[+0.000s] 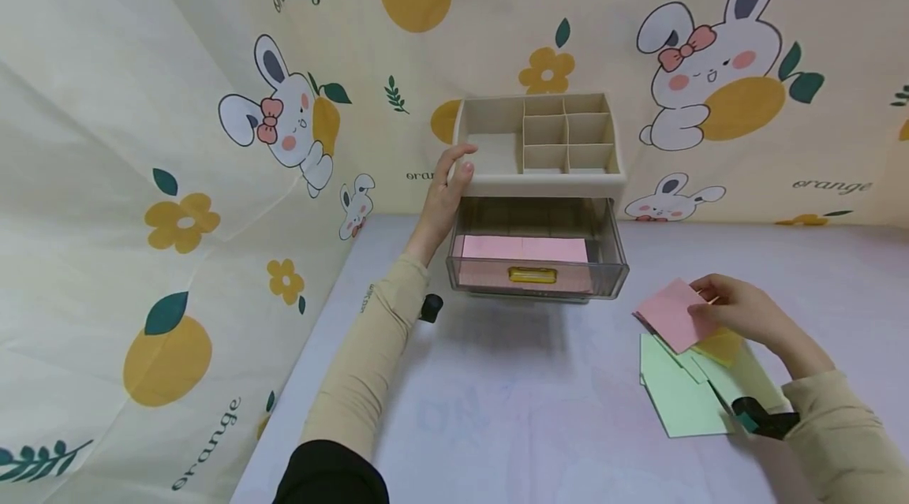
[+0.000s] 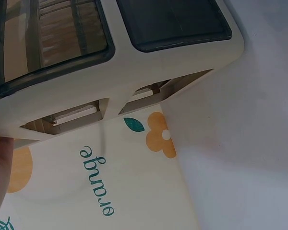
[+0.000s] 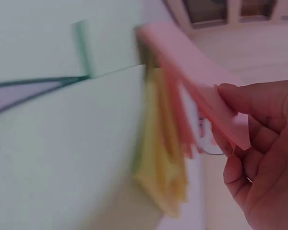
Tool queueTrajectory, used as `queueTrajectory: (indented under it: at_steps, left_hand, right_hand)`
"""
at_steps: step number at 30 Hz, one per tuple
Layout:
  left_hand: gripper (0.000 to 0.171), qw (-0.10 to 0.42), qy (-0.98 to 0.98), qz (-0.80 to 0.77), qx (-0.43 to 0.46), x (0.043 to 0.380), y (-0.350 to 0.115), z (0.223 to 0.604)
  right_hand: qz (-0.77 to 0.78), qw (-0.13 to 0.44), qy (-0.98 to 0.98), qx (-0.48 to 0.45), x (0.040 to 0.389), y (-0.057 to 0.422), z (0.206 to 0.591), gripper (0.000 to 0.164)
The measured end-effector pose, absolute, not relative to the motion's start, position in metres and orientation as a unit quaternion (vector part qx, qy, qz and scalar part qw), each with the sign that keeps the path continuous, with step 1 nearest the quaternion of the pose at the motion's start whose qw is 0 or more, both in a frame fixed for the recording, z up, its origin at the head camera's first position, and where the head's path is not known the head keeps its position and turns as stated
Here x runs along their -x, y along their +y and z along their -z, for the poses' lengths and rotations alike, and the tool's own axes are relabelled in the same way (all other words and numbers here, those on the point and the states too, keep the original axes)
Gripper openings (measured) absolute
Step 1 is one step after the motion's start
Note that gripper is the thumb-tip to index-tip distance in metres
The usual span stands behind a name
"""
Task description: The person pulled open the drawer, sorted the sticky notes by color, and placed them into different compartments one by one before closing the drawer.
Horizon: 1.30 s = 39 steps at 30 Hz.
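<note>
Right hand pinches pink notes over green sheets; left hand grips an organizer whose pulled-out smoky drawer holds pink paper

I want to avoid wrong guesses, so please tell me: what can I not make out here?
Left hand: left wrist view, mostly cut off by the left edge.
Yellow papers: right wrist view, count lost in blur.
Lower part of organizer: head view, mostly hidden by the open drawer.
</note>
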State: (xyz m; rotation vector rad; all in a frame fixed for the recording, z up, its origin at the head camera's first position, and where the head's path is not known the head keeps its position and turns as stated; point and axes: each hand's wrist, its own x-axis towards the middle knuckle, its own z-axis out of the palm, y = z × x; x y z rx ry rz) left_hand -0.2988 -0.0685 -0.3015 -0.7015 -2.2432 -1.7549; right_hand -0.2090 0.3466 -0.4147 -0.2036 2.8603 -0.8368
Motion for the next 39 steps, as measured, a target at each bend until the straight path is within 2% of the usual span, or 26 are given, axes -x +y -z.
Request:
queueTrajectory:
  at_steps: [8, 17, 22, 31, 39]
  left_hand:
    - [0.041, 0.117, -0.751, 0.602, 0.244, 0.326, -0.069, 0.323]
    - [0.043, 0.12, -0.756, 0.596, 0.241, 0.325, -0.07, 0.326]
    - [0.041, 0.108, -0.756, 0.6, 0.238, 0.321, -0.07, 0.321]
    - [0.04, 0.112, -0.756, 0.599, 0.239, 0.295, -0.068, 0.3]
    - [0.041, 0.101, -0.759, 0.6, 0.232, 0.322, -0.07, 0.32]
  right_hand:
    - [0.311, 0.059, 0.946, 0.078, 0.199, 0.348, 0.399, 0.061]
    - [0.34, -0.015, 0.939, 0.05, 0.192, 0.343, 0.391, 0.046]
    - [0.407, -0.043, 0.912, 0.035, 0.189, 0.342, 0.38, 0.031]
    - [0.588, -0.107, 0.8, 0.052, 0.186, 0.328, 0.357, 0.032]
    - [0.753, -0.15, 0.628, 0.123, 0.189, 0.304, 0.335, 0.029]
